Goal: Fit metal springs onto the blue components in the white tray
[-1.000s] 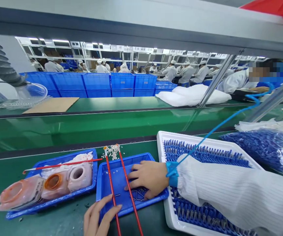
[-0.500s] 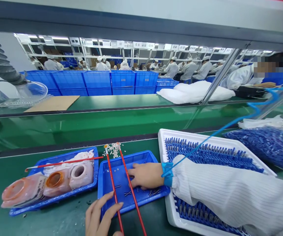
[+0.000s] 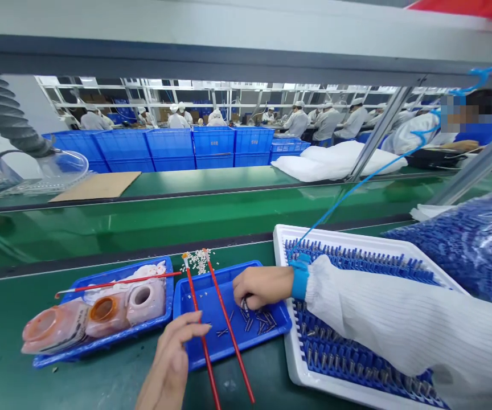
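Right hand [image 3: 259,286]: reaches in from the right over the small blue tray [image 3: 195,353]; fingers curled down and pinched narrow over a cluster of small metal screws [image 3: 258,322]. Whether a screw is actually caught between the fingertips cannot be told, since the fingers hide the contact.
Left hand [image 3: 169,364]: at the near edge of the small blue tray, fingers loosely extended toward the nearer red stick [image 3: 203,341]; the fingertips meet or almost meet the stick, holding nothing clearly.
Screws: scattered on the tray floor, mostly in its right half, directly beneath and just beside the right hand.
Red sticks: two long thin rods lie across the small blue tray, the second red stick [image 3: 228,324] just to the right of the first; their far tips rest by a patch of small white bits [image 3: 197,261] on the green belt [image 3: 101,228].
Wrist strap [image 3: 300,276]: blue band on the right wrist, with a blue coiled cord [image 3: 357,185] rising to the upper right.
White rack [image 3: 297,373]: beside the small blue tray on the right, filled with rows of blue holders; the white sleeve [image 3: 400,324] lies across it.
Left blue tray [image 3: 79,356]: holds pink-stained plastic jars [image 3: 101,310] on their sides and a third red stick [image 3: 118,282] laid across.
Bag of blue parts [image 3: 472,245]: at the far right, behind the rack.
Background: blue crates [image 3: 173,147] and other workers in white coats, well apart.
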Demonstrator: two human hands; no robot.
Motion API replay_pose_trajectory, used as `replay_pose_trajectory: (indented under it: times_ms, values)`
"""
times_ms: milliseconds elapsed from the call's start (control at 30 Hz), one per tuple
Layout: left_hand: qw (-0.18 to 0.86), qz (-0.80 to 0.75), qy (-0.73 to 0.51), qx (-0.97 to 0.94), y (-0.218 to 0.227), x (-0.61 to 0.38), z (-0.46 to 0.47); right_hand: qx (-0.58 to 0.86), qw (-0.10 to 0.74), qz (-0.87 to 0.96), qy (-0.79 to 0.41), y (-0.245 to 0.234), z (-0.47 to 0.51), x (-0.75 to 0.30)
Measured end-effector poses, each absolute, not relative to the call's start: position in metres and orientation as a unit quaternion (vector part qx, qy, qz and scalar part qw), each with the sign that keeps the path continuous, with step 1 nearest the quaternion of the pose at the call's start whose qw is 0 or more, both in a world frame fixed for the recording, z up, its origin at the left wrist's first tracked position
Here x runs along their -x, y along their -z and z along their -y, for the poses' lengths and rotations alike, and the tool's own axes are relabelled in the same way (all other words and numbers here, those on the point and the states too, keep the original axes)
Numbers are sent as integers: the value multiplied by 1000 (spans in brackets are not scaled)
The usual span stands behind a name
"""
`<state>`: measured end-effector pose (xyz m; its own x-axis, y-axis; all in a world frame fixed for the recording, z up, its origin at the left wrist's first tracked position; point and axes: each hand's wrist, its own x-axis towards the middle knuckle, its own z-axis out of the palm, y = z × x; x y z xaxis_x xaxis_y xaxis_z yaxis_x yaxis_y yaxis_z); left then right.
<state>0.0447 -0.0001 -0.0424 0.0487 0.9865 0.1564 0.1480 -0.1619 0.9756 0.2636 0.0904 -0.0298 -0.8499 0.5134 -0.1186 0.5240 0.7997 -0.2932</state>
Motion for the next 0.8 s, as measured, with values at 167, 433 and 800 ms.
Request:
replay_pose_trajectory:
  times_ms: [167, 433, 800]
  values:
    - [677, -452, -471, -338, 3, -81, -9, -290, -23, -941, 174, 2, -90, -271]
    - [829, -333, -415, -170, -12, -128, -46, -299, -48, -944, 133, -66, -76, -257]
    - [833, -292, -468, -39, -12, -134, -72, -311, -32, -946, 91, -61, -73, -239]
